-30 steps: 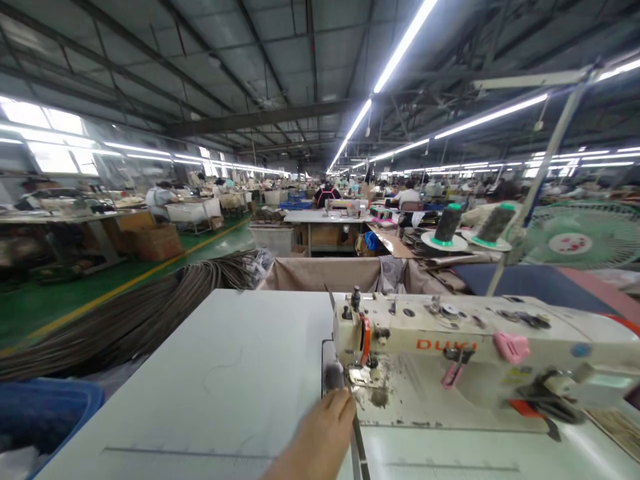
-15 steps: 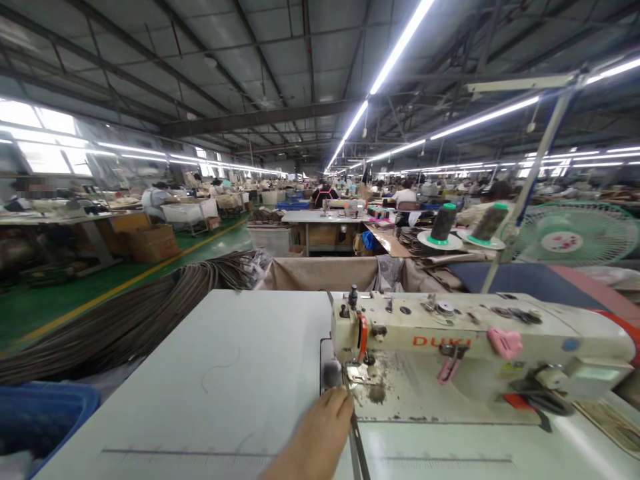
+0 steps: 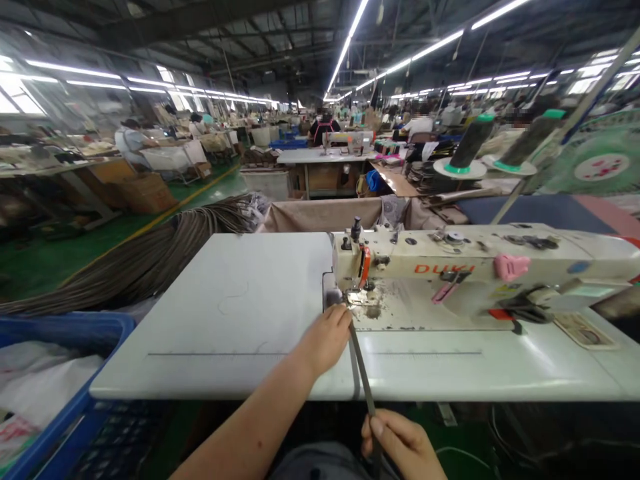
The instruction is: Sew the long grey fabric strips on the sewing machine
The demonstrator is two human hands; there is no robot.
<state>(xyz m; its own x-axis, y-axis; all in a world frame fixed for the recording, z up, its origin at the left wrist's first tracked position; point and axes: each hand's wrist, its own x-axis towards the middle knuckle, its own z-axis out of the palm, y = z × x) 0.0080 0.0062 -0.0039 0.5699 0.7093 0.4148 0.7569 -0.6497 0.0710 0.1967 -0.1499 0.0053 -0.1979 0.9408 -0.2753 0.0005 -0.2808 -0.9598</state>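
Observation:
A cream sewing machine [image 3: 470, 277] marked with orange letters stands on a white table [image 3: 240, 313]. A narrow grey strap [image 3: 361, 370] runs from the presser foot [image 3: 357, 295] toward me and over the table's front edge. My left hand [image 3: 325, 337] rests on the table with its fingers closed on the strap just in front of the foot. My right hand [image 3: 403, 445] is below the table edge, pinched on the strap's near end.
A blue crate [image 3: 60, 393] with white material stands at the lower left. A long bundle of dark straps [image 3: 145, 260] lies left of the table. Two thread cones [image 3: 470, 143] and a green fan [image 3: 600, 160] stand behind the machine. Other people work at distant tables.
The camera has tilted down, so the table's front edge, my forearm and my right hand on the strap have come into view. My left hand stays at the presser foot.

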